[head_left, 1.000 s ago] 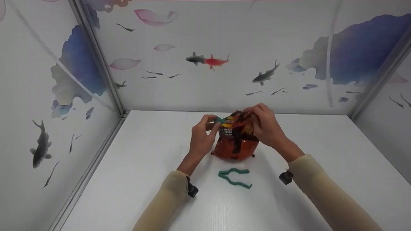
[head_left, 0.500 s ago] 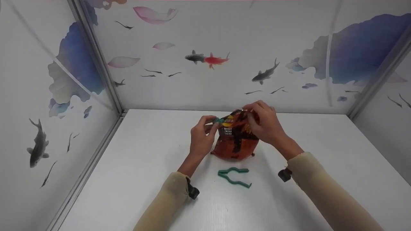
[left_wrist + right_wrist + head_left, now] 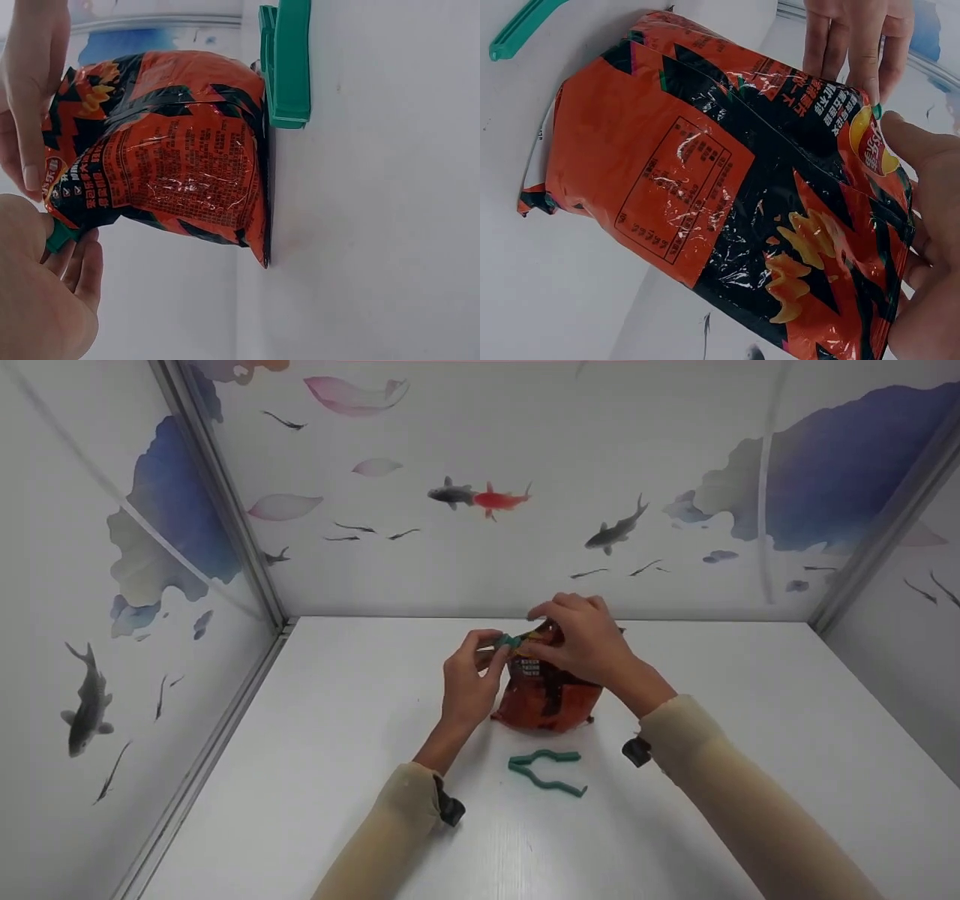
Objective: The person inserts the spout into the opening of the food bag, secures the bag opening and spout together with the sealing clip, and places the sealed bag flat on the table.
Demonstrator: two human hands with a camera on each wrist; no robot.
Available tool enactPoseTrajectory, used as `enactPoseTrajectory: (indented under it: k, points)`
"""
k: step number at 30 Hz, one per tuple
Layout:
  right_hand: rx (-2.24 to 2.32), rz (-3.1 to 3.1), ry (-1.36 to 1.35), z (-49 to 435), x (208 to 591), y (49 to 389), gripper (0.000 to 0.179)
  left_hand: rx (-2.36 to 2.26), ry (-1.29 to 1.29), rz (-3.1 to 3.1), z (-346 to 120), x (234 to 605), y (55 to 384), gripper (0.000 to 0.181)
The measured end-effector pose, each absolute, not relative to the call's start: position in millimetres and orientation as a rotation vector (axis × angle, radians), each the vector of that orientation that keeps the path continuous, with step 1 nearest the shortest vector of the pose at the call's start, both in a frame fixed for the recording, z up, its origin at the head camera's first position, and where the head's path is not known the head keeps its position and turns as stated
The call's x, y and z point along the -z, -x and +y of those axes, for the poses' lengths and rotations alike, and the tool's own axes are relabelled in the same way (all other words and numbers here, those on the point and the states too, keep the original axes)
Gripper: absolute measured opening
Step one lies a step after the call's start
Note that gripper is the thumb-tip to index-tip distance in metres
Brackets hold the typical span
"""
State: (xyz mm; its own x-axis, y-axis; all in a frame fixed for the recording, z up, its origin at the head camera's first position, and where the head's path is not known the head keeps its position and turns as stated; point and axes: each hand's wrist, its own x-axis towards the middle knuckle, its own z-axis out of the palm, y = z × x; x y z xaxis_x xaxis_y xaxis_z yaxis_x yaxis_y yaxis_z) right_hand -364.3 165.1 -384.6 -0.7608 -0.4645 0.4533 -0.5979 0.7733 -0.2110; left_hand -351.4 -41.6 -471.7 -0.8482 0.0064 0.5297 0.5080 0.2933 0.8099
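An orange-and-black chip bag (image 3: 551, 705) stands upright on the table, its printed back in both wrist views. My left hand (image 3: 471, 679) pinches a green bag clip (image 3: 60, 236) at the bag's top left corner; most of this clip is hidden by fingers and bag. My right hand (image 3: 589, 645) grips the top edge of the bag, thumb on the near side close to the clip, other fingers behind. A second green bag clip (image 3: 547, 772), spread into a V, lies on the table in front of the bag.
The white table (image 3: 337, 780) meets a back wall (image 3: 480, 570) painted with fish and petals, just behind the bag. A side wall (image 3: 45, 585) stands at the left, with metal framing (image 3: 217, 487) in the corner.
My right hand has slid left along the bag's top edge, from the right corner toward the clip. The left hand keeps its pinch, and the loose clip lies unmoved.
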Motion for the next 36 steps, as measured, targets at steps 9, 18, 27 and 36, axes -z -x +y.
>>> enactPoseTrajectory:
  k: [9, 18, 27, 36]
  points:
    - [-0.409, -2.615, -0.852, 160, 387, 366, 0.015, 1.576, 0.459, -2.139, -42, 474, 350, 0.028]
    - [-0.404, -2.601, -0.898, 158, 387, 368, 0.012, 1.566, 0.481, -2.122, -47, 474, 350, 0.026]
    - [-0.379, -2.602, -0.894, 159, 387, 367, 0.012, 1.579, 0.527, -2.128, -49, 474, 351, 0.03]
    - [-0.381, -2.654, -0.857, 159, 388, 366, 0.012, 1.55, 0.486, -2.18, -53, 477, 348, 0.032]
